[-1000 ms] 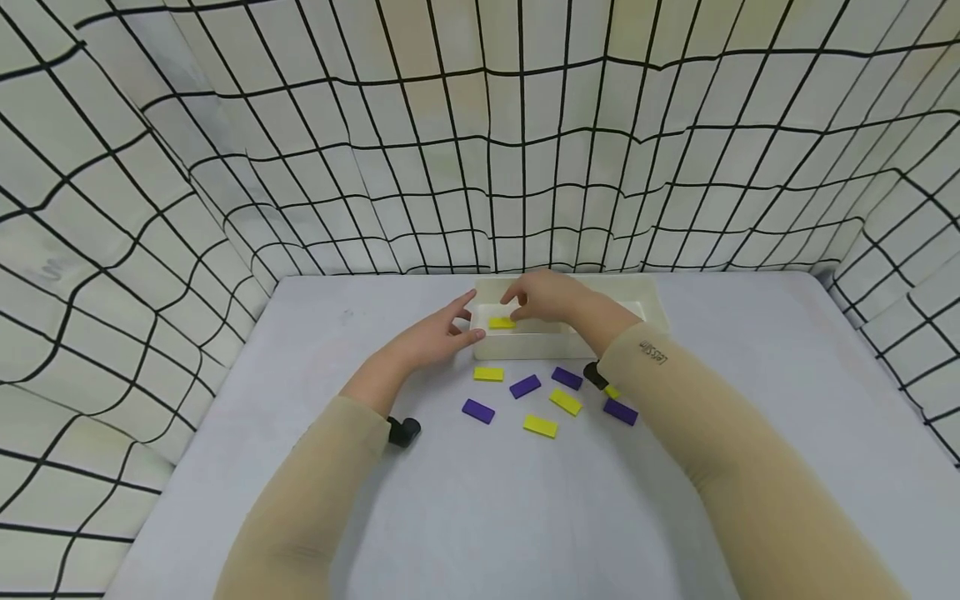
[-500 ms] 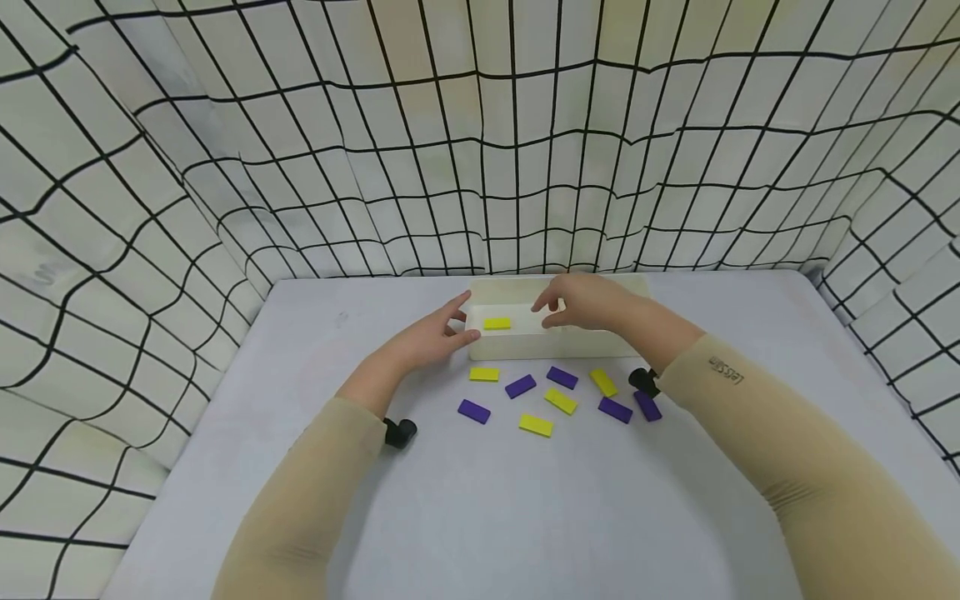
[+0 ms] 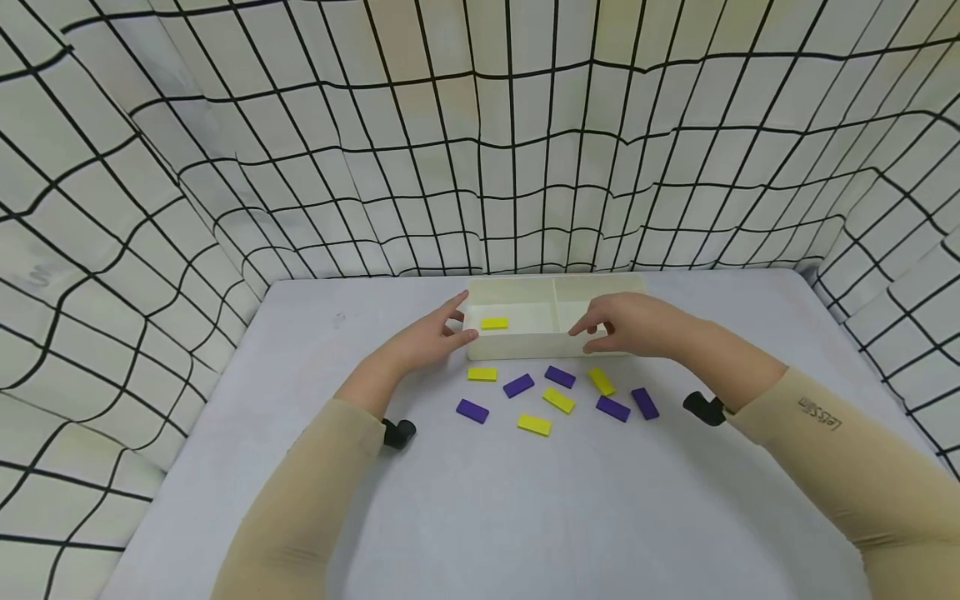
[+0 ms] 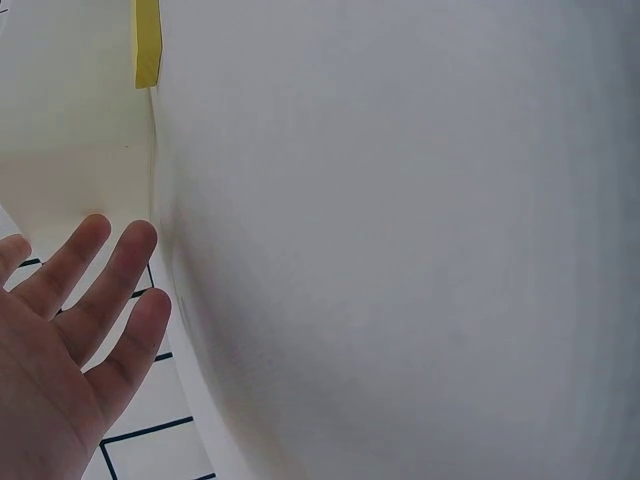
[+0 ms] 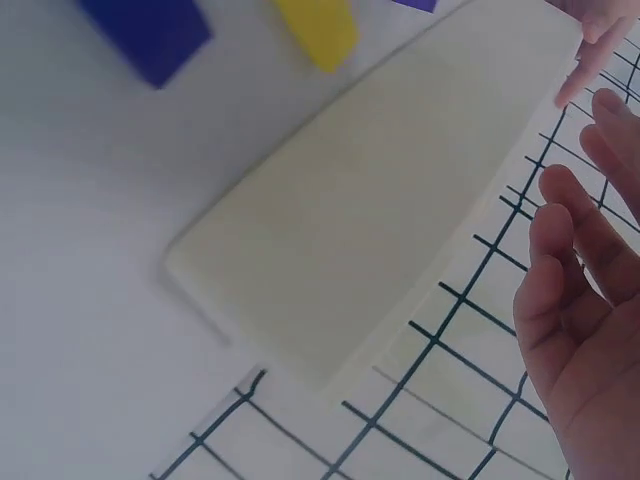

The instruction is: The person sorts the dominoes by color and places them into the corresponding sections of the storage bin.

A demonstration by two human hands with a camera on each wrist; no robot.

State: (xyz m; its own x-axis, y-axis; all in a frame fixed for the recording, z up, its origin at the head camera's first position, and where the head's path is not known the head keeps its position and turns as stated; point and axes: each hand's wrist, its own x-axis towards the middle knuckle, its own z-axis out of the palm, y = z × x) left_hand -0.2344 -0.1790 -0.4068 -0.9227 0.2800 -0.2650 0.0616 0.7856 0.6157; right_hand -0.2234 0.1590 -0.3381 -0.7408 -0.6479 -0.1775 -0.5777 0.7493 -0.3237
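A cream box [image 3: 517, 347] with a divider stands at the table's far edge. One yellow block [image 3: 494, 323] lies in its left compartment. My left hand [image 3: 426, 340] is at the box's left end, fingers extended and spread; in the left wrist view its fingers [image 4: 130, 255] hold nothing. Over the front wall of the right compartment hovers my right hand [image 3: 636, 323], its fingers loosely bent. Nothing is between those fingers [image 5: 560, 235] in the right wrist view. In front of the box lie several loose blocks, among them a yellow block [image 3: 602, 382] and a purple block [image 3: 645, 403].
More blocks are scattered on the white table [image 3: 480, 508], such as a purple block [image 3: 472, 411] at the left and a yellow block [image 3: 534, 425] nearest the front. A black grid net [image 3: 512, 146] over white walls encloses the back and sides.
My right hand has moved away from the yellow block in the left compartment, rightward to the box's front right. The left hand stays at the box's left end.
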